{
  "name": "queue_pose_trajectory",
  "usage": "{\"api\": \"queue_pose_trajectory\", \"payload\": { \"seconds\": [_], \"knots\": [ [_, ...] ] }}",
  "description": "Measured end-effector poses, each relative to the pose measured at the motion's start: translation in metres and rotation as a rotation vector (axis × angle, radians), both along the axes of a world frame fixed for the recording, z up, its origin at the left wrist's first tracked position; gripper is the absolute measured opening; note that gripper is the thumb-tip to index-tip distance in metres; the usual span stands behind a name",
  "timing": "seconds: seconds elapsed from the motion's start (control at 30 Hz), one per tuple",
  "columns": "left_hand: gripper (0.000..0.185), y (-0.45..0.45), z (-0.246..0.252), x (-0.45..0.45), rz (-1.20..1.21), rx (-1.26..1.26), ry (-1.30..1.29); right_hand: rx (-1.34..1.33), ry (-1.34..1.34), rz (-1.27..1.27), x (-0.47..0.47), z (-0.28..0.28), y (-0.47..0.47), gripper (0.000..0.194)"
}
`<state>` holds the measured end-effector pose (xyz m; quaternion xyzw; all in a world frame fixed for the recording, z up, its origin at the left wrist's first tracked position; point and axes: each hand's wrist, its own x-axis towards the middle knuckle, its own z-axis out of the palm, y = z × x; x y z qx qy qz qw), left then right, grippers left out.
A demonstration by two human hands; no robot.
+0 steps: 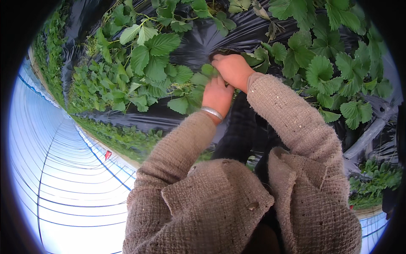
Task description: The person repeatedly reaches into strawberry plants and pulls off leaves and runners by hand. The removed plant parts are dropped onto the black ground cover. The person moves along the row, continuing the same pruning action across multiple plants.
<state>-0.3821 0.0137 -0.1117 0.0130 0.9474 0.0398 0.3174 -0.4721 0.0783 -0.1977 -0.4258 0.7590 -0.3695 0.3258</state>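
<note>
Black plastic mulch film (pixel 196 41) covers a raised bed where leafy strawberry plants (pixel 157 54) grow. My right hand (pixel 233 70) reaches to a dark opening in the film, its fingers bent down and their tips hidden. Just below it, touching or nearly so, is my left hand (pixel 218 95), with a silver bangle (pixel 212 113) on the wrist. Its fingers point up among low green leaves (pixel 199 79). Whether either hand grips a stem or leaf cannot be seen.
More strawberry plants (pixel 323 70) stand to the right, with withered leaves (pixel 273 30) near the top. A greyish pipe or rolled film (pixel 368 136) lies at the right. Farther rows (pixel 127 139) run under an arched greenhouse roof (pixel 79 190). My dark-clad legs (pixel 239 127) are below my hands.
</note>
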Motion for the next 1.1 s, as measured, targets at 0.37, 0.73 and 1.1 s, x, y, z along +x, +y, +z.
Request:
{"api": "queue_pose_trajectory", "payload": {
  "seconds": [0.37,0.73,1.1],
  "knots": [
    [0.024,0.005,0.003,0.003,-0.032,-0.04,-0.003,0.202,0.225,-0.054,0.001,0.006,0.006,0.024],
    [0.029,0.0,0.008,-0.001,0.045,-0.019,-0.099,0.246,-0.188,-0.274,-0.023,-0.004,0.024,0.018],
    [0.041,-0.019,0.022,-0.011,0.1,0.01,-0.046,0.227,-0.315,-0.341,-0.01,0.023,0.046,0.021]
  ]
}}
